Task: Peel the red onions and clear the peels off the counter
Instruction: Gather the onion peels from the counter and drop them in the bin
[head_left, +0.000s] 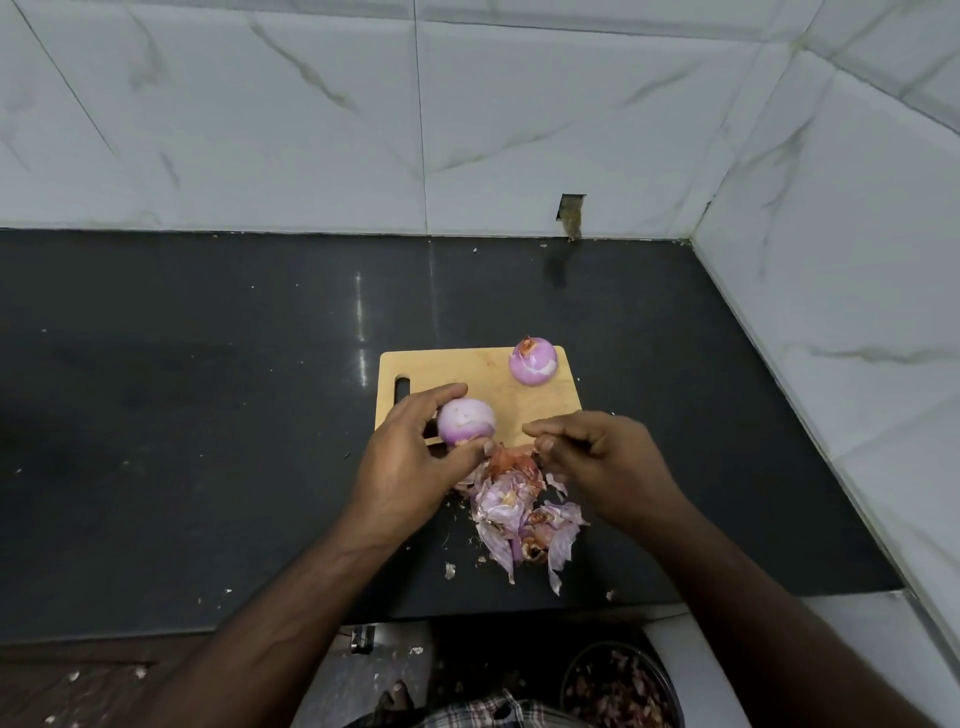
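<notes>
My left hand (410, 467) holds a peeled onion (466, 422) over the board's (483, 400) near edge; my right hand (597, 457) pinches a scrap of skin. A second onion (534, 361) sits nearly bare on the board. Peels (519, 514) still litter the counter (208, 415), so clearing remains.

Two round peeled onions (465, 421) (534, 361) are pale purple streaked white; the papery peel pile (519, 512) is lilac and rust-orange. The rectangular wooden board (488, 384) is tan, the stone counter (208, 389) black, the wall tiles (311, 114) white, grey-veined.
</notes>
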